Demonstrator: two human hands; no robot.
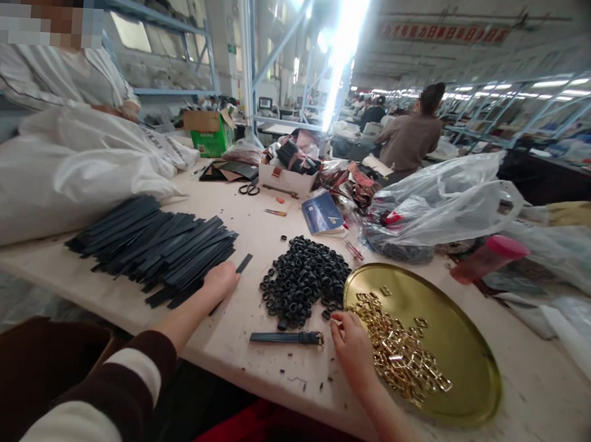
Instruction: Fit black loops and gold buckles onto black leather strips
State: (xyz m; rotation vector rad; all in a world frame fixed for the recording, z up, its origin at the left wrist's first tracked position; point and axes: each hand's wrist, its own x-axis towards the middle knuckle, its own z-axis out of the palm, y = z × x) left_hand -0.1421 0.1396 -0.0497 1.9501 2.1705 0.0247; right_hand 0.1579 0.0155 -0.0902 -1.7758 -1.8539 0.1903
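Observation:
My left hand (220, 281) is closed around a dark strap (244, 264), whose end sticks out past the fingers. Beside it lies a wide pile of similar dark straps (158, 243). My right hand (352, 344) is at the table, fingers curled together, between a heap of small black strap loops (302, 281) and a gold tray (460, 351). What its fingertips hold, if anything, is hidden. Many gold buckles (402, 354) lie in the tray. A strap with loops and a buckle fitted (285, 338) lies in front of the heap.
Behind stand a blue booklet (322, 213), black scissors (249, 189), a box of scraps (285, 180) and a clear plastic bag (441, 203). A pink-lidded jar (491, 258) is at right. A white sack (68, 167) lies at left, with a person (78, 78) behind it.

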